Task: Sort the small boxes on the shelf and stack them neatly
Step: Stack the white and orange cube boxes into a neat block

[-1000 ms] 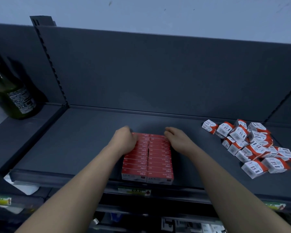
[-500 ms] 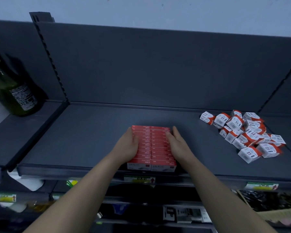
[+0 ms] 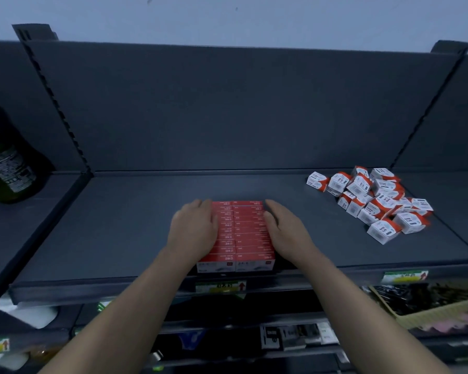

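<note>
Red boxes (image 3: 238, 233) are sitting squared between flat-pressing left hand (image 3: 193, 229) and right hand (image 3: 285, 233); white-and-red boxes (image 3: 376, 201) are lying unsorted.

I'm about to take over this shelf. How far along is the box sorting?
Done: the red boxes stand in a tidy two-column block at the shelf front. In hand: left hand and right hand press its sides. Left: the white-and-red boxes lie jumbled at the right, unstacked.
</note>
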